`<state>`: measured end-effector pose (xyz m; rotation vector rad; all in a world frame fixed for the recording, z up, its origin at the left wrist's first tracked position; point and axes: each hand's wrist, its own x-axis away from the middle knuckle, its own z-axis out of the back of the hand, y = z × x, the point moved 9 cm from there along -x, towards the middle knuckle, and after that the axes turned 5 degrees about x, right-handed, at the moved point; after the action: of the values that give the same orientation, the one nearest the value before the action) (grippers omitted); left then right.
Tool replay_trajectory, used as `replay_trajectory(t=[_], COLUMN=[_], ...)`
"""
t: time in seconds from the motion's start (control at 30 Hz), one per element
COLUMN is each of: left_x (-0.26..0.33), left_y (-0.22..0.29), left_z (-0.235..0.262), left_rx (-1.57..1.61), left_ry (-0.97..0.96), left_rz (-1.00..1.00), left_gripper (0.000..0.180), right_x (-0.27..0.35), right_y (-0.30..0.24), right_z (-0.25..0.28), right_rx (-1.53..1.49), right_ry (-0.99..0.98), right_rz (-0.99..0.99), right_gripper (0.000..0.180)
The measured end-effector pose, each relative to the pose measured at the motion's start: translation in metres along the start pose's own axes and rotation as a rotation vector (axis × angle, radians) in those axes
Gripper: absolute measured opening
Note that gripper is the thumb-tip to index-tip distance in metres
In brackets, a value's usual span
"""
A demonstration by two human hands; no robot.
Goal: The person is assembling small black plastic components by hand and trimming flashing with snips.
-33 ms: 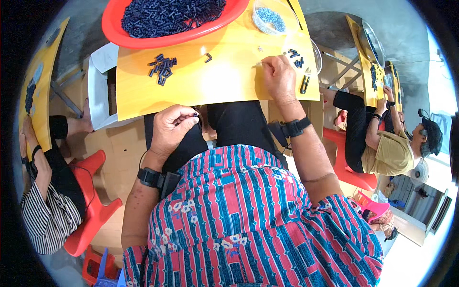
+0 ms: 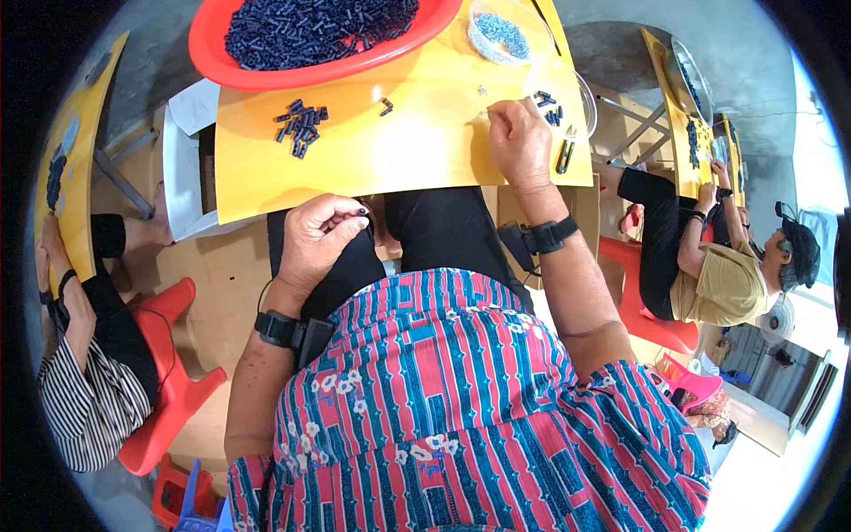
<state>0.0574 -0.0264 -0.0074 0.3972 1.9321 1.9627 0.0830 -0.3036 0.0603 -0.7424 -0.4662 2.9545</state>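
Left hand (image 2: 317, 232): your thumb and forefinger are pinched on a small dark piece (image 2: 362, 213), held over your lap, just off the table's near edge.
Right hand (image 2: 520, 146): your fingers are curled in, tips drawn together low over the yellow table (image 2: 355, 168); you may have something tiny between them, but I cannot tell.
Red basin (image 2: 208, 49): heaped with dark tubes (image 2: 310, 31), so by my judgement most of your pieces are left to handle.
Left pile (image 2: 301, 127): a modest, jumbled heap on the table; whether you have finished these or set them out ready, I cannot tell.
Loose pair (image 2: 386, 107): two pieces lying apart from the pile, between it and your right hand.
Right cluster (image 2: 550, 106): a handful more, just beyond your right hand; they look like a small share of the whole.
Clear tub (image 2: 476, 50): thin, see-through, round, with plenty of fine blue bits (image 2: 502, 37) in it.
Long black piece (image 2: 565, 156): narrow, with a shine, near your right wrist.
Surfaces: the tabletop is smooth and glossy with glare; the basin is slick, rounded, probably plastic; the tubes are short, stubby and look hard.
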Motion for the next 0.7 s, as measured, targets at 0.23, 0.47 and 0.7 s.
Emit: replay_trajectory(t=[0.23, 0.47, 0.7], left_x=[-0.002, 0.001, 0.001], left_y=[0.002, 0.001, 0.007], left_z=[0.000, -0.001, -0.002], left_rx=[-0.019, 0.014, 0.001], left_ry=[-0.008, -0.003, 0.002], left_rz=[0.013, 0.016, 0.000], left_gripper=[0.010, 0.009, 0.007], right_x=[-0.006, 0.013, 0.035], right_y=[-0.007, 0.021, 0.063], right_z=[0.006, -0.012, -0.020], right_rx=[-0.070, -0.066, -0.369], right_ry=[0.069, 0.028, 0.057], right_rz=[0.011, -0.055, -0.307], right_gripper=[0.008, 0.013, 0.014])
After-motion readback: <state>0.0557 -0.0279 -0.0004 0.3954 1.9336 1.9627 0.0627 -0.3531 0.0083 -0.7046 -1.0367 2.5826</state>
